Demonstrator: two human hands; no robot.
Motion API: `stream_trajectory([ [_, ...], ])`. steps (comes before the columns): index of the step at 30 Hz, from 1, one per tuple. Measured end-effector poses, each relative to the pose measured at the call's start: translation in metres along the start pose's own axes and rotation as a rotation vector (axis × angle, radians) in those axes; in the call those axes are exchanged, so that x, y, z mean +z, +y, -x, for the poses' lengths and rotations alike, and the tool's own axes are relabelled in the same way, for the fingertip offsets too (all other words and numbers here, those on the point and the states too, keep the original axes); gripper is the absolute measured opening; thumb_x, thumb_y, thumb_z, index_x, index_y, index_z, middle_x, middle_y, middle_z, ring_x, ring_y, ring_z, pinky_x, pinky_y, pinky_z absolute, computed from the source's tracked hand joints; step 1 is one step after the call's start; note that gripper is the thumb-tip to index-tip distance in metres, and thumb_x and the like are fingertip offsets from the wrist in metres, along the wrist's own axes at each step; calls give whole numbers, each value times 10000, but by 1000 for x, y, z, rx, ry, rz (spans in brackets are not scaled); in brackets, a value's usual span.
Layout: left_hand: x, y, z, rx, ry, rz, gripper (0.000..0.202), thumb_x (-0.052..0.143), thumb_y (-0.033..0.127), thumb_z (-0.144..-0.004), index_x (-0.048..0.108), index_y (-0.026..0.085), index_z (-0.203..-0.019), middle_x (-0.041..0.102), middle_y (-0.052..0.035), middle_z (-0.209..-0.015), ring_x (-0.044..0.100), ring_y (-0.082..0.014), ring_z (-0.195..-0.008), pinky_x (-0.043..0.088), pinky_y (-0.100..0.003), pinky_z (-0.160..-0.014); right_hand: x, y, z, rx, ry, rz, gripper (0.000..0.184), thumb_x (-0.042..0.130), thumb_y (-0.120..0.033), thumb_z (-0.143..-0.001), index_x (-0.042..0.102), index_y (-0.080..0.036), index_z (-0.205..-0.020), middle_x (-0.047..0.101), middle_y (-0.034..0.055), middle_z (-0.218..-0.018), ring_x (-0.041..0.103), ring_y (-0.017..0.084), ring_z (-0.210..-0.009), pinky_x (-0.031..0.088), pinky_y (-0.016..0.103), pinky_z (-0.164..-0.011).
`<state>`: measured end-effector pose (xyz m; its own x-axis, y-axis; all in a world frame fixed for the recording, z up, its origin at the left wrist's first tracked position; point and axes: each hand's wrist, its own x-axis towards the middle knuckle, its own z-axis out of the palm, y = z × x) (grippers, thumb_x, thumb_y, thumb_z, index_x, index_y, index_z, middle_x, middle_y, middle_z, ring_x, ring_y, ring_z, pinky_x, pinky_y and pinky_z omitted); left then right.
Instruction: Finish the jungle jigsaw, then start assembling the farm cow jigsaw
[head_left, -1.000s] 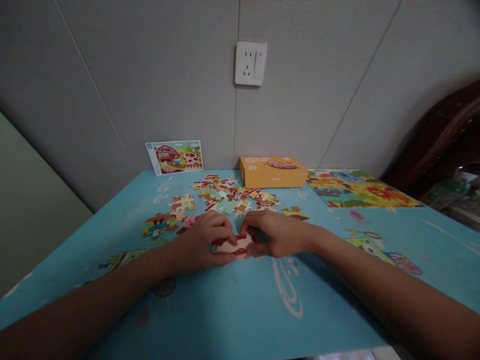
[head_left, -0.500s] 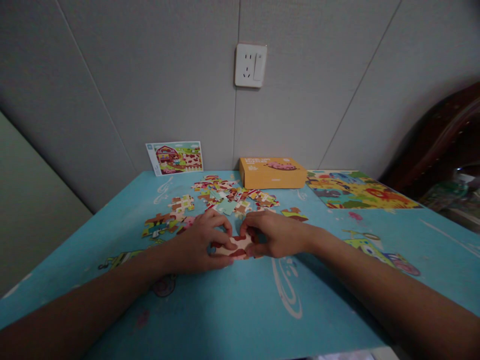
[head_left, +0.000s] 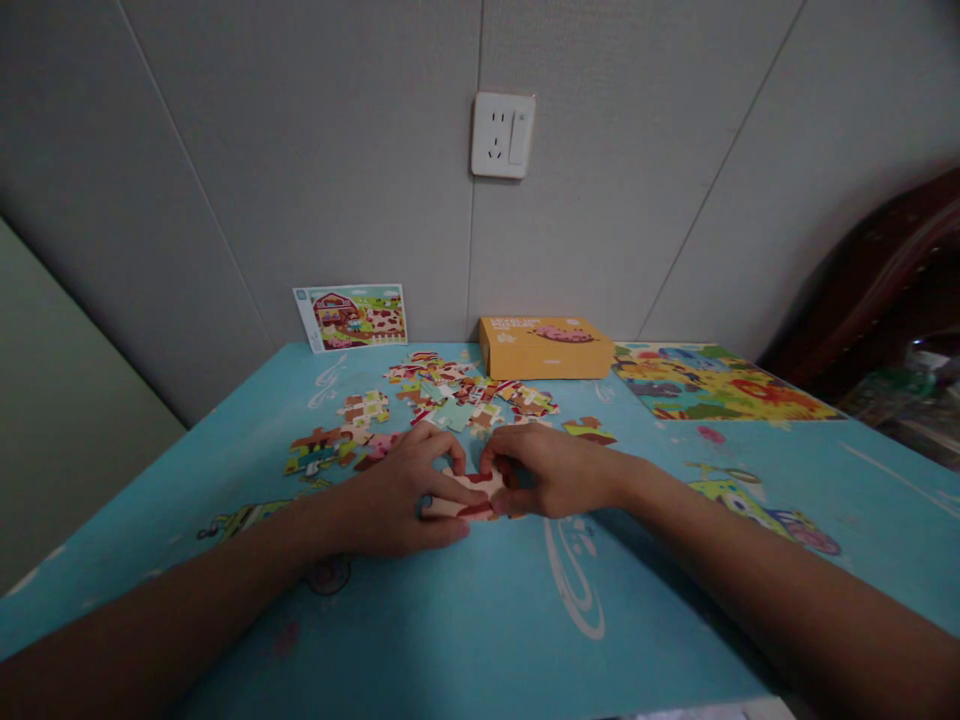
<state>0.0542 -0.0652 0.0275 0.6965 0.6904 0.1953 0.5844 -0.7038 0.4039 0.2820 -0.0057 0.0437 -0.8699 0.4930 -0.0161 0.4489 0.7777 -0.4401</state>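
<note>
Between my hands, on the blue tabletop (head_left: 480,620), lie joined jigsaw puzzle pieces (head_left: 457,508) in cream with brown patches. My left hand (head_left: 409,492) grips their left side, index finger stretched across the top and thumb along the near edge. Curled fingers of my right hand (head_left: 544,468) hold the right end, covering part of it. Just beyond my hands is a pile of loose puzzle pieces (head_left: 454,412). More joined pieces (head_left: 319,450) sit left of the pile, and a green and brown piece (head_left: 590,430) rests to the right.
A picture card (head_left: 352,318) of a barn and cow leans against the wall at the back left. Right of it stands an orange puzzle box (head_left: 547,350). A finished animal puzzle (head_left: 720,385) lies at the back right. A wall socket (head_left: 503,136) is above the box.
My left index finger has straightened and slid right across the top of the puzzle pieces. My right hand keeps its place on the right end.
</note>
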Motion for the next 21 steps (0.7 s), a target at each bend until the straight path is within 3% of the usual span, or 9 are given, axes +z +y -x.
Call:
stream_trajectory([
  [7,-1,-2,0,1,17,-19,215,620,233,-855,751,301,-1012,573,-50,-1059,474,-233,-1062,380,-385,-929,-1,-1,0,5,-3,10,294,734,-276,-747,642,-142,-993,643,21,-812,548,138,-686,368,255,-632],
  [21,-3,-8,0,-22,0,0,255,694,243,-789,705,267,-1042,579,-32,-1005,482,-218,-978,379,-355,-868,-3,-2,1,56,-55,-2,320,723,-329,-775,638,-159,-1033,637,5,-772,531,120,-652,342,227,-592],
])
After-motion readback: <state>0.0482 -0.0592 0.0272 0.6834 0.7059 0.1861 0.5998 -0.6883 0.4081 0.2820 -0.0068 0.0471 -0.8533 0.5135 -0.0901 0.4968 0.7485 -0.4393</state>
